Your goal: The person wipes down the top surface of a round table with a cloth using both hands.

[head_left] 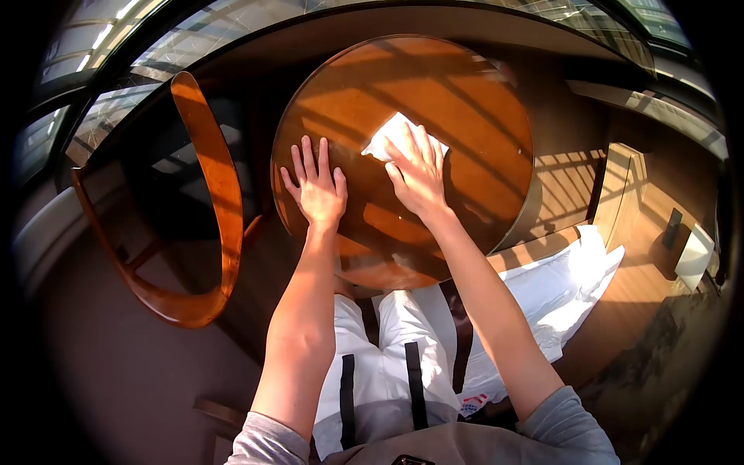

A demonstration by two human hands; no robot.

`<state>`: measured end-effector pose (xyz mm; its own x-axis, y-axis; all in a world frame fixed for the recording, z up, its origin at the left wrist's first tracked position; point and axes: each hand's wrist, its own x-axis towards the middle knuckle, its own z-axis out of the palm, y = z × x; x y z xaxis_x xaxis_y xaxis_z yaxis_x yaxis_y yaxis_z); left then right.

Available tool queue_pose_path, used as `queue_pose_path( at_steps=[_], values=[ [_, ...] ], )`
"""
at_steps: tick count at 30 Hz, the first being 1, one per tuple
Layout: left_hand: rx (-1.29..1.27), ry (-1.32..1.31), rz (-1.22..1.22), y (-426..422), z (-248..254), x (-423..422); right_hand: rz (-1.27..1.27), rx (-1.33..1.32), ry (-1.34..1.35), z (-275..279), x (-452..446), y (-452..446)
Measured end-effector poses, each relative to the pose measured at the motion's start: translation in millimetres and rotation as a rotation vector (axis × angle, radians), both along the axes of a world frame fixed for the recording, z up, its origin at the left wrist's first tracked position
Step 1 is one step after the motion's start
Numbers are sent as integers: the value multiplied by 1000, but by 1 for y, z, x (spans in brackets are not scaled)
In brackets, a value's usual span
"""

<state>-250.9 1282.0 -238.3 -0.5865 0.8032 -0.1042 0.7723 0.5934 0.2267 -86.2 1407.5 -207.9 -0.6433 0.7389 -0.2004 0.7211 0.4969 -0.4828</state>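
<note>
A round brown wooden table [480, 186] stands in front of me, striped with shadows and sunlight. My left hand [316, 182] lies flat on its left part, fingers spread, with nothing under it that shows. To the right of it, my right hand [418, 170] presses on a white cloth or tissue [381, 144] near the middle of the tabletop. The fingers of that hand rest over the white piece, which sticks out to the left of them and a little to the right.
A wooden chair with a curved back [213, 170] and dark seat stands at the left. White plastic sheeting or a bag [554, 302] lies on the wooden bench at the lower right. Windows [116, 116] run along the far side.
</note>
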Motion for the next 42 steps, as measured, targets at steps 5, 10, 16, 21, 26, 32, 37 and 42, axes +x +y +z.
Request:
queue_pose_path(
  at_steps=[5, 10, 16, 21, 26, 32, 37, 42],
  values=[
    [78, 13, 2, 6, 8, -1, 93, 2, 48, 4, 22, 7],
    [117, 50, -67, 48, 19, 15, 106, 112, -32, -5, 17, 50],
    [140, -32, -111, 106, 8, 59, -180, 320, -13, -29, -11, 142],
    [99, 67, -88, 109, 0, 65, -128, 366, 62, -29, -17, 124],
    [70, -5, -44, 105, -4, 69, 173, 206, 105, -16, 6, 94],
    [25, 12, -63, 106, -6, 67, -62, 313, 70, -27, -37, 154],
    [-9, 2, -51, 106, -3, 68, 14, 205, 118, -18, -57, 123],
    [31, 33, -50, 106, -9, 68, 188, 92, 74, -11, -32, 135]
  ],
)
